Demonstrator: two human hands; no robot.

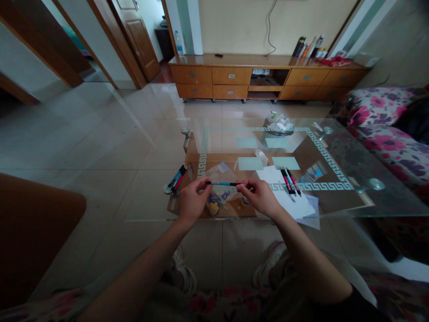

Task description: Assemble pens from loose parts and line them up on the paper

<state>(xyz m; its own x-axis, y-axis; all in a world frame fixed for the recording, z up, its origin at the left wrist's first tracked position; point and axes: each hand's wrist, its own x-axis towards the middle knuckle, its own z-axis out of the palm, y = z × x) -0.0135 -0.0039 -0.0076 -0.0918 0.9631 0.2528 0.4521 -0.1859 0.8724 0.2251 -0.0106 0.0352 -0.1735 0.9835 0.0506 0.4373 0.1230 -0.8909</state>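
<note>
A blue and black pen [224, 183] is held level above the glass table [167, 213], between my two hands. My left hand [194, 199] pinches its black end. On the other side, my right hand [257, 194] has its thumb and finger closed on the pale tip end. To the left lies a bundle of blue, red and black pens [177, 179]. Several red and black pens [290, 181] rest on white paper sheets [279, 201] to the right of my right hand.
Under the glass are a yellow and blue packet [214, 206] and a clear plastic bottle [313, 173]. A basket of crumpled tissue [279, 124] stands at the far side. Beyond is a long wooden cabinet [231, 77]; a flowered sofa [385, 134] sits at the right.
</note>
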